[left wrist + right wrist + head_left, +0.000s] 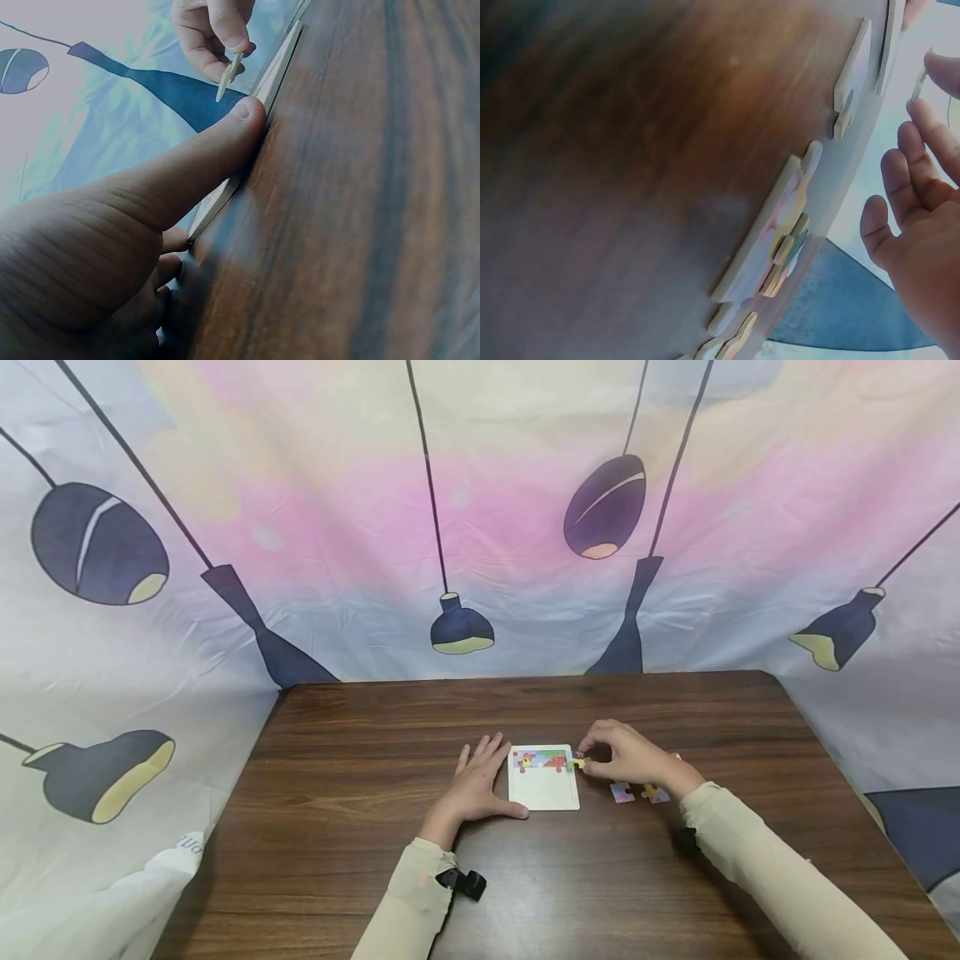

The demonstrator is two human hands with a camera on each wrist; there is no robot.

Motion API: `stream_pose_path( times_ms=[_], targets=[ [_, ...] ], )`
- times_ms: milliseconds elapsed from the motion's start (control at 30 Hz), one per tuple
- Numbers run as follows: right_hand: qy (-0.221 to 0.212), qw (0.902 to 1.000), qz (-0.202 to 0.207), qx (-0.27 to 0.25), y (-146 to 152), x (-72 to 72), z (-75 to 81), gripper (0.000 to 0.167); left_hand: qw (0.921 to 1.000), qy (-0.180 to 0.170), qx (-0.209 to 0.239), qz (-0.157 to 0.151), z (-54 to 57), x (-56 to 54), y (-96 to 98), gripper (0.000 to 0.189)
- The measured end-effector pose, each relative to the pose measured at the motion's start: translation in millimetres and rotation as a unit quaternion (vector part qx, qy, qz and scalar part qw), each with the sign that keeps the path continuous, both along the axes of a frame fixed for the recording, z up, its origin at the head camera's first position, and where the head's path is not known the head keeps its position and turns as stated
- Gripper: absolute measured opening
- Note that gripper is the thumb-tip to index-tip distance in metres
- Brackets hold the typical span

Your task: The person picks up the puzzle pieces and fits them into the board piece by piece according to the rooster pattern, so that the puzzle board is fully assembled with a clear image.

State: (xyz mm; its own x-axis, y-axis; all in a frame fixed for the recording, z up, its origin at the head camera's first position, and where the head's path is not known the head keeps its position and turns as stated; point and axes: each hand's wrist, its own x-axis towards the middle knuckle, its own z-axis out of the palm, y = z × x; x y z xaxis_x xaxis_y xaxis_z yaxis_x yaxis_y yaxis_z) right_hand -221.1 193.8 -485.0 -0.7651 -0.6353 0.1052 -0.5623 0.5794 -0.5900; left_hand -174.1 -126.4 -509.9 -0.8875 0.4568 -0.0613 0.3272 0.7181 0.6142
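L hand (474, 789): fingers spread, approx. straight; thumb touching near edge of white puzzle board (543, 789). R hand (633, 756): thumb + finger pinching puzzle pc. (228, 78), raised, by board's R edge. Loose pcs. (622, 792) nearby on table (337, 777).

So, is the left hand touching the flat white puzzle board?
Touching: in the left wrist view, the left hand rests its thumb against the puzzle board.

Small grey lettering (191, 842), illegible at this size, on the white cloth (153, 885) beside the table (337, 793).
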Motion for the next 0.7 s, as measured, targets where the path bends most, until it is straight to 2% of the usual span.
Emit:
stream_pose_path(
  times_ms=[700],
  targets=[
    [0.008,0.9998,0.017,-0.008,-15.3,1.3,7.5,0.018,1.0,-0.002,0.004,0.001,-2.9,-0.7,-1.0,0.122]
  ],
)
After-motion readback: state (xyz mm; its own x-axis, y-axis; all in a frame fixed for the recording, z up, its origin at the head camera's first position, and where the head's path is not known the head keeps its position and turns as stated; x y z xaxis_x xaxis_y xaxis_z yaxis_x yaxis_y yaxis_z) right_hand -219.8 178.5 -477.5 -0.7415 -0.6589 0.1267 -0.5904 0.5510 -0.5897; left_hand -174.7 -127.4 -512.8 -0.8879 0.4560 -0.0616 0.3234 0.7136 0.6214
